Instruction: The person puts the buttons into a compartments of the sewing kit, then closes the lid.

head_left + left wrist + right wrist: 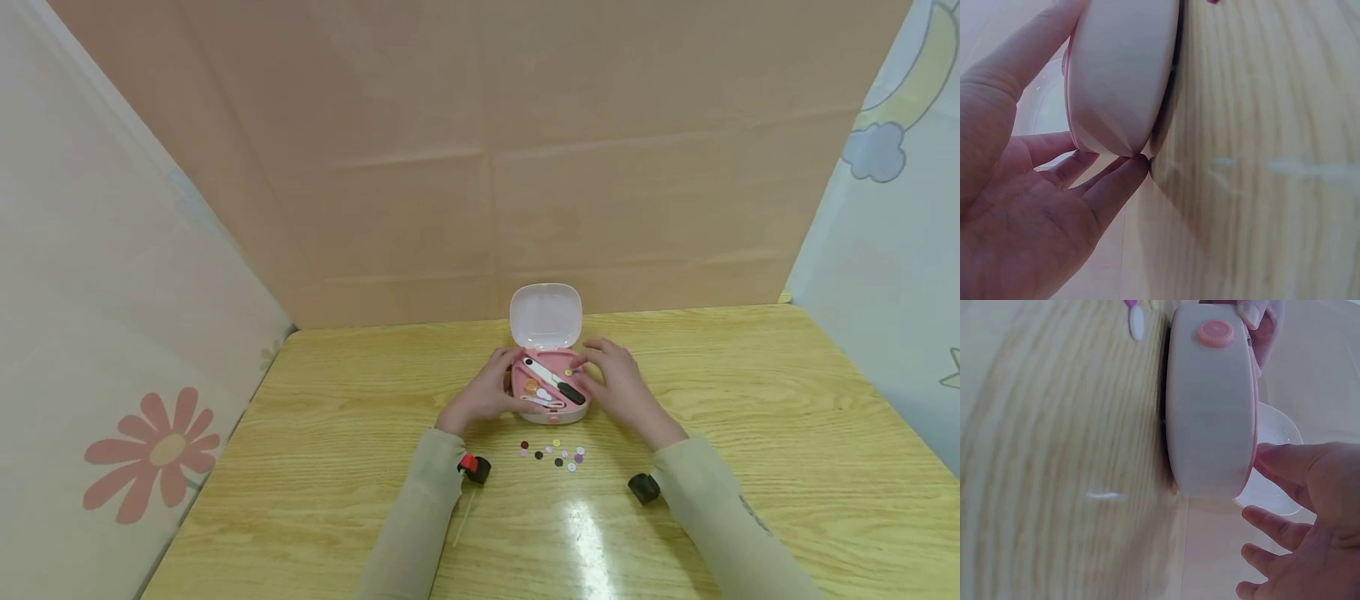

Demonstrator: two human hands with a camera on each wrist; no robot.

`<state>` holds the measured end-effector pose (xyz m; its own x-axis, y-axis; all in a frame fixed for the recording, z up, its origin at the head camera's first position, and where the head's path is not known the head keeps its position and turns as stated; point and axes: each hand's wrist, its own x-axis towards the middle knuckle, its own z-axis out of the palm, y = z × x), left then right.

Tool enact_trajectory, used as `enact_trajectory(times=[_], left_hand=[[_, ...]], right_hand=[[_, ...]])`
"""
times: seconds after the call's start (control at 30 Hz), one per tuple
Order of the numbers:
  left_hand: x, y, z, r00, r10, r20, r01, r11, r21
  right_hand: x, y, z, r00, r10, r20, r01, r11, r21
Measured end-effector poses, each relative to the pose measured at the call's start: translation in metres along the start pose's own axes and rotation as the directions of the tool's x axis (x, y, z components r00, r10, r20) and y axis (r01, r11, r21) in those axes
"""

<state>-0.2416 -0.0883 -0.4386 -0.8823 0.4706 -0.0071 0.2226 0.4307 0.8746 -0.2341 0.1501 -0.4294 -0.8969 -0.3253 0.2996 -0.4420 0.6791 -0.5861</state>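
A small white-and-pink lidded box (552, 418) stands on the table, its pale lid (546, 315) raised at the back. My left hand (487, 392) holds the box at its left side, thumb at the front and fingers around the side. Over the right compartment, my right hand (618, 383) pinches a small blue button (575, 372) between thumb and forefinger, its other fingers spread. Beside it in that compartment is a yellow button (568, 372). A white tool with a black end (555, 379) lies diagonally across the box. The right fingertips are partly hidden by the rim in the right wrist view.
Several loose buttons (558, 462), in black, white, pink, purple, yellow and dark red, lie on the wooden table (337, 500) before the box. An orange round piece (531, 386) and a white looped item (551, 403) are in the front-left compartment. A pinkish-brown backdrop (405, 208) rises behind.
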Motion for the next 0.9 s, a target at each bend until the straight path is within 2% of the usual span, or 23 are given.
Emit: enact_trajectory(times=[0.07,0.17,0.23,0.3,0.6,0.9], left_hand=[[-0.004,0.01,-0.002,1.0,0.003,0.007,-0.003,1.0,-0.016],[-0.005,0.01,-0.002,1.0,0.007,0.014,-0.007,1.0,-0.027],[-0.005,0.009,-0.002,1.0,0.008,0.013,-0.008,1.0,-0.024],[-0.001,0.0,0.0,1.0,0.006,0.007,-0.006,1.0,-0.01],[0.0,0.0,0.0,1.0,-0.009,-0.007,0.01,0.999,0.031],[0.0,-0.002,0.0,1.0,-0.002,0.001,0.002,1.0,0.016]], right_hand=[[-0.002,-0.002,-0.001,1.0,-0.006,0.009,0.006,1.0,-0.005],[-0.005,-0.004,-0.002,1.0,-0.011,0.028,0.011,1.0,-0.011],[-0.008,-0.006,-0.003,0.999,-0.004,0.049,0.005,1.0,-0.017],[-0.011,-0.007,-0.004,0.998,-0.001,0.062,0.002,1.0,-0.024],[-0.024,-0.016,-0.008,0.997,-0.026,0.077,0.03,0.998,-0.053],[-0.039,-0.027,-0.016,0.997,-0.042,0.07,0.046,0.998,-0.054]])
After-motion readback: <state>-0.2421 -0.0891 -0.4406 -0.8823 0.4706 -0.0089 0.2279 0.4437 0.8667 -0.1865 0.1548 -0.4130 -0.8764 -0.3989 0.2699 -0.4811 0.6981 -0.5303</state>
